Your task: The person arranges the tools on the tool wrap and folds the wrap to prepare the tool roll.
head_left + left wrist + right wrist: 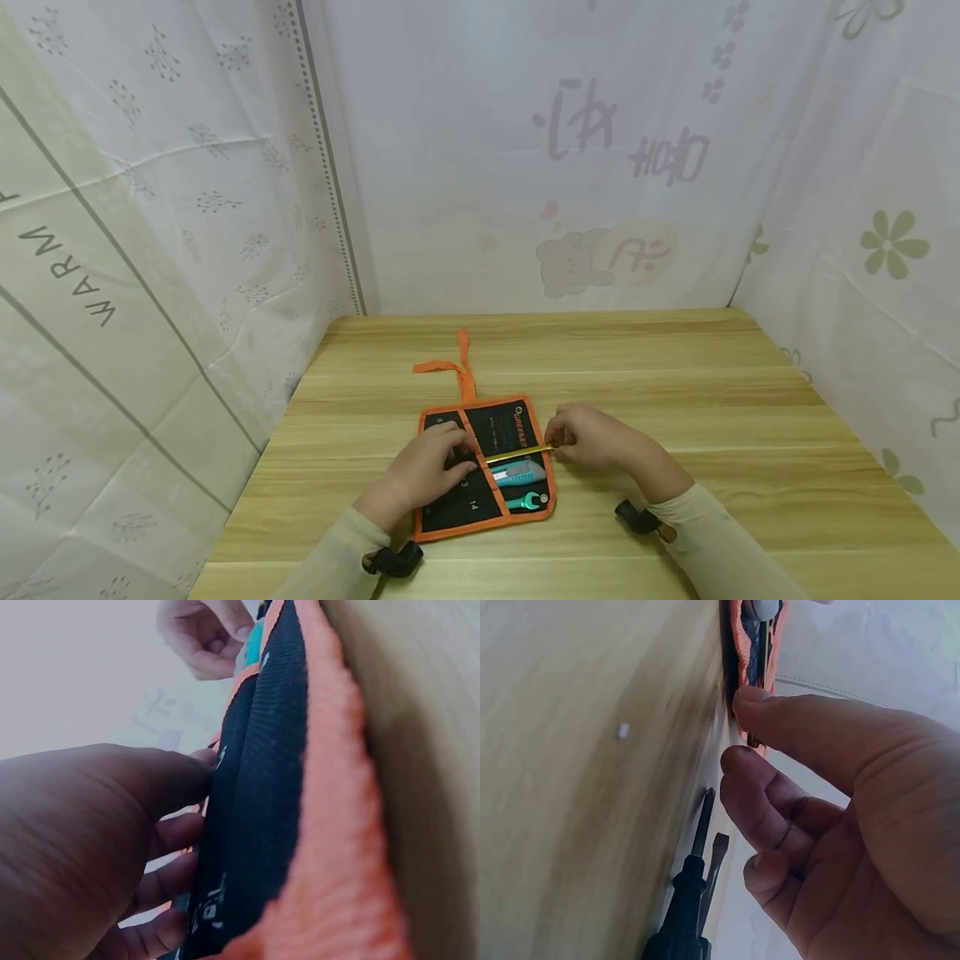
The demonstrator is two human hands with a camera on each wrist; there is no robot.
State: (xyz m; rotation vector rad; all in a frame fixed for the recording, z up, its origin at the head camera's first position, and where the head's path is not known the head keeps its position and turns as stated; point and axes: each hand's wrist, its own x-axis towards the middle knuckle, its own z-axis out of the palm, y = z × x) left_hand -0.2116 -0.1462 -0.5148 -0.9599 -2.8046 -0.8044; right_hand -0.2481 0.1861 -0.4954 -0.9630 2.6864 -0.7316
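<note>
A black tool pouch (452, 525) with orange trim lies spread on the table. Its pockets hold a turquoise utility knife (517, 474) and a turquoise wrench (525, 502). My left hand (425, 463) holds the pouch at the orange pocket edge, thumb and bent fingers against the fabric. A thin yellow rod (517, 455) runs from that pocket past the pouch's right border. At its outer end, my right hand (592, 435) pinches it between thumb and forefinger. The right wrist view shows the right hand's (817, 802) other fingers curled. What the rod belongs to is hidden.
Two dark screwdrivers (684, 904) appear low in the right wrist view. Orange ties (463, 375) extend from the pouch's far side. A small white bit (622, 731) lies on the wooden table (735, 375). Printed curtains (525, 167) stand around the table.
</note>
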